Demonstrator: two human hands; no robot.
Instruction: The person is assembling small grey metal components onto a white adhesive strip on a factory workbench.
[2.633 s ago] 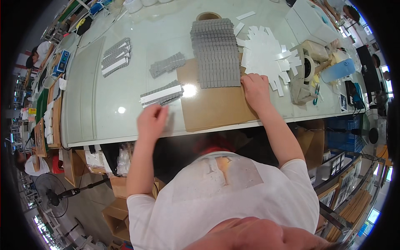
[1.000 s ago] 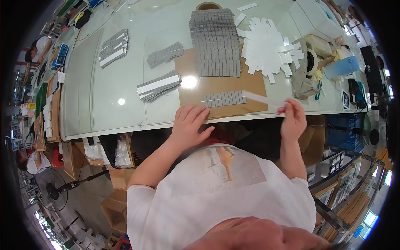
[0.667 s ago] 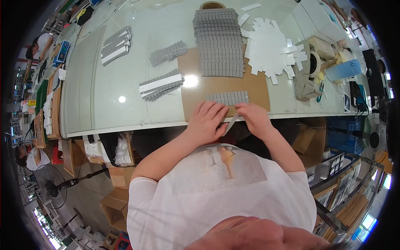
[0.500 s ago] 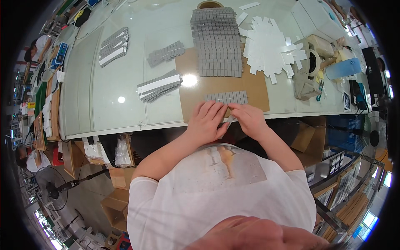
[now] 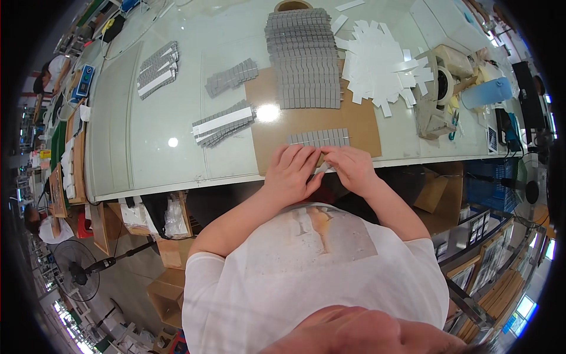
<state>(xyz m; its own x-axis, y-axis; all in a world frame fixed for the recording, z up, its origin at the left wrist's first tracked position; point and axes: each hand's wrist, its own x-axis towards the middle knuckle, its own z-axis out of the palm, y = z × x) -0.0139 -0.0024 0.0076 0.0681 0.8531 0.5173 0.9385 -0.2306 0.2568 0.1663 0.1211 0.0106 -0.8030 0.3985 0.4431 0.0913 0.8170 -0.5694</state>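
Note:
My left hand (image 5: 291, 170) is at the table's near edge, its fingers bent side by side against the near side of a short grey segmented strip (image 5: 320, 138). Its thumb sits lower, beside a small white strip (image 5: 323, 169); what lies under the fingers is hidden. Close by on the right, my right hand (image 5: 352, 169) is closed, with the white strip coming out between its thumb and fingers. The grey strip lies flat on a brown board (image 5: 359, 127), just beyond both hands.
Overlapping grey segmented strips (image 5: 303, 65) cover the board's far part. More grey bundles (image 5: 224, 123) lie to the left, one topped with white. Right are a pile of white strips (image 5: 377, 68), a tape dispenser (image 5: 433, 100) and a blue bottle (image 5: 486, 94).
The white strip between my hands shows shorter, drawn up closer to my right fingers. Both hands have hardly moved. The whole view has shifted slightly.

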